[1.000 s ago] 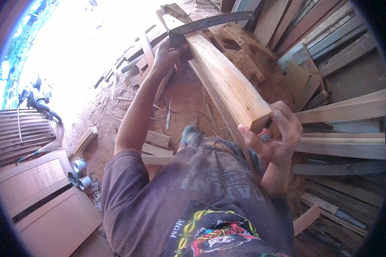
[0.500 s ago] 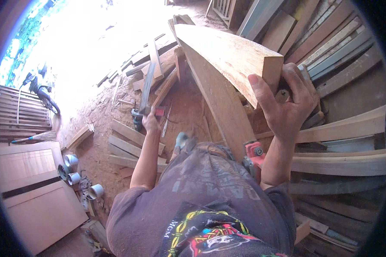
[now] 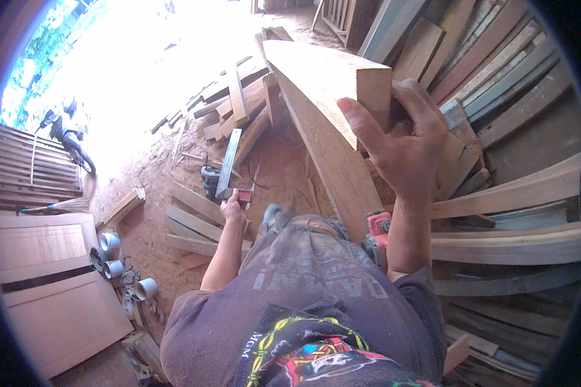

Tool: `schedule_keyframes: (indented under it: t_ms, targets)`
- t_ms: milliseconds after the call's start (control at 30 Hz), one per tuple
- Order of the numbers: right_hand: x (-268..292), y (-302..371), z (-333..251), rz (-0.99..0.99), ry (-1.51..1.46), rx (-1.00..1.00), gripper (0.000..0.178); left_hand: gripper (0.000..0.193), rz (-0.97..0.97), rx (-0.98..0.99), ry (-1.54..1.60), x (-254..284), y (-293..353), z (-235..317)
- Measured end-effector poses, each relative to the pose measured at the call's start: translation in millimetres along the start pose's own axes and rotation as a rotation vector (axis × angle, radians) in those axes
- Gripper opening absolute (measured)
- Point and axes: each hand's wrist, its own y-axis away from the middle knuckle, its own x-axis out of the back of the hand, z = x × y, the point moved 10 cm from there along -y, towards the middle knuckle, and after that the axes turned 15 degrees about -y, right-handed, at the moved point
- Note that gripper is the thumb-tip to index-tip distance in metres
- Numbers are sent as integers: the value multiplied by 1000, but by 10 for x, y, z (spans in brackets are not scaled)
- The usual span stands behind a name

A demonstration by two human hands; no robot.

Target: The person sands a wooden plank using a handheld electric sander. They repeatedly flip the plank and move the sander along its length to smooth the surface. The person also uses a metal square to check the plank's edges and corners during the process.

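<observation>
The head view shows a thick wooden beam (image 3: 329,84) running away from the person, with its near end in the right hand (image 3: 414,137): the thumb lies at the left face of the beam, and the fingers bend around the right face. This hold on 2 sides probably serves to support the end and control its turning, because it looks raised above the long plank (image 3: 329,155) under the beam. Whether the far end rests on this plank I cannot tell, since strong light hides it. The left hand (image 3: 232,209), to the left of the beam, is closed around the handle of a metal square (image 3: 229,161); its blade points away from the body, perhaps so that it is clear of the beam. Farther left of the beam, loose wood pieces (image 3: 197,224) lie on the ground. Nearer to the body than the beam, a red power tool (image 3: 379,227) sits by the plank, likely for easy reach.
</observation>
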Motion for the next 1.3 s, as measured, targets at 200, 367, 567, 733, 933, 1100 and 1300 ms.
schedule_keyframes:
  t_ms: [200, 367, 567, 733, 933, 1100, 1300]
  targets:
    - [-93, 65, -45, -11, 56, -42, 39, 38, -69, -34, 11, -130, -47, 158]
    - [-171, 126, -34, 6, -26, -119, 42, 35, -32, -28, -30, -128, 26, 140]
    - [-212, 121, -105, 35, -94, -25, 41, 32, -42, -28, 2, -102, 45, 136]
    - [-242, 134, -93, 51, -95, 48, 41, 30, -45, -26, 20, -106, 78, 143]
    - [-287, 121, -57, 27, -106, -10, 41, 33, -89, -75, 27, -162, 144, 311]
    - [-269, 140, -70, 25, -93, 20, 42, 31, -160, -424, -26, -420, 257, 1403]
    - [-306, 218, -108, -3, -79, 19, 42, 29, -574, -866, -537, -1818, 1330, 3376]
